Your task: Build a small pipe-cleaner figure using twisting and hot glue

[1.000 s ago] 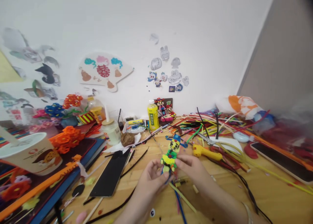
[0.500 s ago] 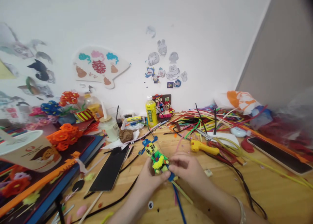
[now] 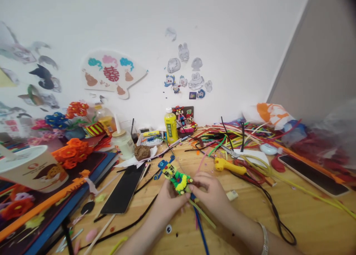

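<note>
A small doll (image 3: 178,179) with a yellow face, blue hat and green-and-yellow body is held between both hands, tilted to the left. My left hand (image 3: 168,200) grips its lower left side, thumb across the base. Closed on the lower right side is my right hand (image 3: 207,191), with fingertips pressed near the doll's feet. Blue, pink and pale yellow-green pipe cleaners (image 3: 200,225) trail down from under the doll. What the fingertips pinch there is partly hidden.
A yellow glue gun (image 3: 229,166) lies right of the hands, with scissors (image 3: 229,151) and many pipe cleaners (image 3: 217,134) behind. A dark flat phone-like slab (image 3: 122,192) lies left. Further out are a paper cup (image 3: 33,169), a drink bottle (image 3: 170,126) and a phone (image 3: 311,175).
The doll has tipped further to the left and its hat has shifted left. Both hands stay closed around it. The whole view has shifted slightly.
</note>
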`<state>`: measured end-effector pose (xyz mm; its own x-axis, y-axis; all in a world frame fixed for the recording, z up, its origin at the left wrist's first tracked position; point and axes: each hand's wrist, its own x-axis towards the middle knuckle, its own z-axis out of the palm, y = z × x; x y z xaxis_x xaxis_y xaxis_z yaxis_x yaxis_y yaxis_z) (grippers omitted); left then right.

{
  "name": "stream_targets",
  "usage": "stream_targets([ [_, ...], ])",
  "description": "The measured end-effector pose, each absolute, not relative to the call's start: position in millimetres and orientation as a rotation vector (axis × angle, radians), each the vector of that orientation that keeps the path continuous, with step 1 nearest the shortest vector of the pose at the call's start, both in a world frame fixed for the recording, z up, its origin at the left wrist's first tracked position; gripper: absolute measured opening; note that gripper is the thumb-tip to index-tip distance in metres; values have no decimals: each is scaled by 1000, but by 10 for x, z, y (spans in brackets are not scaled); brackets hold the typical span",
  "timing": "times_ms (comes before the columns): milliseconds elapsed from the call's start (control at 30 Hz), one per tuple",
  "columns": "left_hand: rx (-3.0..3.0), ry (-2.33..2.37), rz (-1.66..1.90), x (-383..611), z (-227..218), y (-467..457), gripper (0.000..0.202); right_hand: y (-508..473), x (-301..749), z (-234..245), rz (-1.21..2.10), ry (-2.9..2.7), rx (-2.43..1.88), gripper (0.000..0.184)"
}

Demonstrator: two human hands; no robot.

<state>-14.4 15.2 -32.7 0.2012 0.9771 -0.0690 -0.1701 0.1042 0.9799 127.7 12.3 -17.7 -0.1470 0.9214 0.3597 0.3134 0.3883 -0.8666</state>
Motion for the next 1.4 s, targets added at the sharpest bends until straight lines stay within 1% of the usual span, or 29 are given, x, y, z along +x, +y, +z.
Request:
stream_targets([
  [167, 1105, 951, 1175, -119, -324, 142, 41, 118, 1263, -212, 821, -1631, -1067, 13],
  [467, 1096, 999, 1144, -117, -296, 140, 41, 132, 1241, -261, 904, -1530, -1071, 10],
  [667, 1075, 877, 1006, -185, -173, 127, 43, 169, 1257, -351, 1074, -1401, -1104, 11],
  [767, 1000, 813, 976, -214, -135, 117, 35, 159, 1273, -332, 1076, -1447, -1085, 17],
  [833, 913, 816, 1012, -218, -127, 123, 31, 159, 1288, -307, 1036, -1505, -1076, 20],
  [900, 863, 854, 1055, -222, -124, 148, 31, 175, 1318, -290, 967, -1544, -1085, 20],
  [1067, 960, 1092, 1121, -314, -104, 251, 30, 273, 1455, -286, 711, -1571, -1157, 16],
  [1167, 978, 1123, 1123, -389, -114, 299, 30, 342, 1559, -287, 607, -1621, -1191, 17],
  [1333, 975, 1096, 1142, -430, -211, 352, 32, 518, 1795, -325, 235, -1963, -1350, 23],
  [1400, 966, 1077, 1148, -428, -246, 374, 34, 595, 1884, -364, 181, -2051, -1440, 25],
])
